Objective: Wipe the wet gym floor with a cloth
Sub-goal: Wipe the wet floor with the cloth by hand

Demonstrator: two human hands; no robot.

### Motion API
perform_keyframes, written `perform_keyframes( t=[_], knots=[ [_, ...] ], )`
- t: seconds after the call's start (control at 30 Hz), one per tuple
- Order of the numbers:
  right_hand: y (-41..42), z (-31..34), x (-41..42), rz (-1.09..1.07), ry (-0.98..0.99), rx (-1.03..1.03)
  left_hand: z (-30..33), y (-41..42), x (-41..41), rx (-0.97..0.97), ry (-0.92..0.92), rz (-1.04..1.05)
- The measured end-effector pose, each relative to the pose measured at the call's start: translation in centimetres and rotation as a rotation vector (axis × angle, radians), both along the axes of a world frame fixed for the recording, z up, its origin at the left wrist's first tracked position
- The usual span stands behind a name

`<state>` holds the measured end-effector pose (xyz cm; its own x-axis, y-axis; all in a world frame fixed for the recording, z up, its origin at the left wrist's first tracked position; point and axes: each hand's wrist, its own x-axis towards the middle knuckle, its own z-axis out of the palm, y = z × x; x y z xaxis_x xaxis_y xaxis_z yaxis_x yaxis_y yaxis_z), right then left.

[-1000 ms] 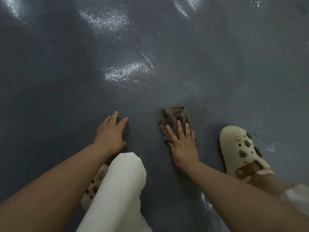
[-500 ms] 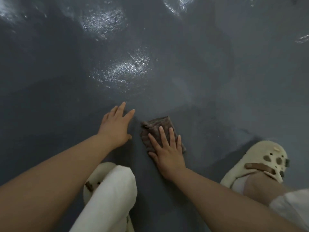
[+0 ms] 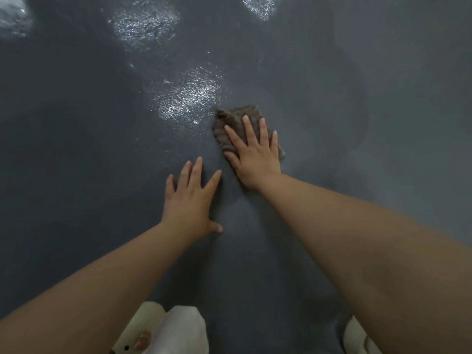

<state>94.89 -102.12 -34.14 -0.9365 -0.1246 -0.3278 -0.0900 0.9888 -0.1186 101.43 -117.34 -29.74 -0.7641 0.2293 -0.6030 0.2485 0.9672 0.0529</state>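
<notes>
Lighting: dim, overhead sources glaring off wet floor (image 3: 76,149) in speckled patches (image 3: 190,94). Soft shadows pooling under forearms. Wide-angle bending edges; foreground arms blurring slightly.

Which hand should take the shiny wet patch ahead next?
Right. The right hand already presses flat on the cloth, whose edge sits beside the wet patch. The left hand rests bare on the floor, bracing, nearer the body.

No writing, label, brand or number can be read anywhere. The cloth (image 3: 231,123) under the right hand (image 3: 255,154) is plain brown (ribbed weave only), the floor (image 3: 357,111) around the left hand (image 3: 189,203) carries no markings, only wet glints.
</notes>
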Motion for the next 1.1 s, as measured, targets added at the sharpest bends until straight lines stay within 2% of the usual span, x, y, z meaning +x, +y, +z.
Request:
perform_keyframes(
  t=[0.13, 0.4, 0.63, 0.83, 0.97, 1.1],
  knots=[
    [1.9, -0.4, -2.1, -0.026, 0.034, 0.001, -0.1, 1.1, 0.0, -0.066, -0.007, -0.088],
    [8.1, -0.3, -0.9, -0.182, 0.061, 0.033, 0.0, 1.8, 0.0, -0.074, -0.028, -0.092],
    [10.9, -0.5, 6.6, -0.437, 0.093, 0.041, 0.1, 1.9, 0.1, -0.059, -0.012, -0.096],
    [7.2, -1.0, 15.9, -0.637, 0.105, 0.017, 0.2, 2.3, -0.1, -0.045, -0.024, -0.069],
    [2.6, -1.1, 20.6, -0.603, 0.104, 0.041, 0.3, 2.6, -0.1, -0.042, -0.037, -0.045],
    [2.5, -1.2, 18.9, -0.492, 0.098, 0.043, 0.3, 2.8, -0.2, -0.043, -0.041, -0.032]
  ],
)
